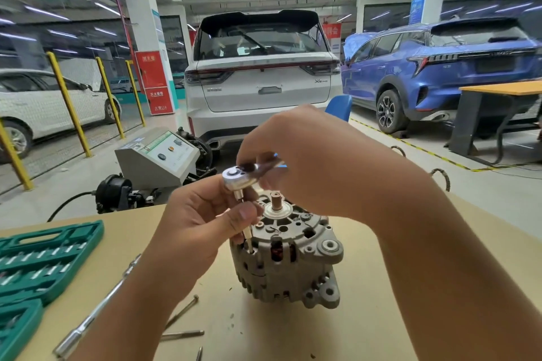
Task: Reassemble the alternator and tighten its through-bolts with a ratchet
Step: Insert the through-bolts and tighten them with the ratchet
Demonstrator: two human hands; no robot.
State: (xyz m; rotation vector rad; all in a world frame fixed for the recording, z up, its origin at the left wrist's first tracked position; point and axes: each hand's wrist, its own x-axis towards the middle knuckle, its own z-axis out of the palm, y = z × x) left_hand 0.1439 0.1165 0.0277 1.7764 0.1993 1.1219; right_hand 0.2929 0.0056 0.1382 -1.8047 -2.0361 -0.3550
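A grey alternator (289, 258) stands upright on the tan table (352, 316), shaft end up. The round head of a ratchet (237, 177) sits above its left rim, with an extension and socket (247, 236) running down to the housing. My left hand (199, 226) pinches the extension just under the head. My right hand (299, 155) grips the ratchet handle, which is mostly hidden under the fingers. Loose through-bolts (183, 312) lie on the table in front of the alternator.
A green socket-set case (44, 258) lies open at the table's left edge. A long chrome bar (96, 308) lies diagonally beside it. Beyond the table stand a grey test bench (158, 155), a white car (261, 73), a blue car (440, 67) and yellow posts (69, 105).
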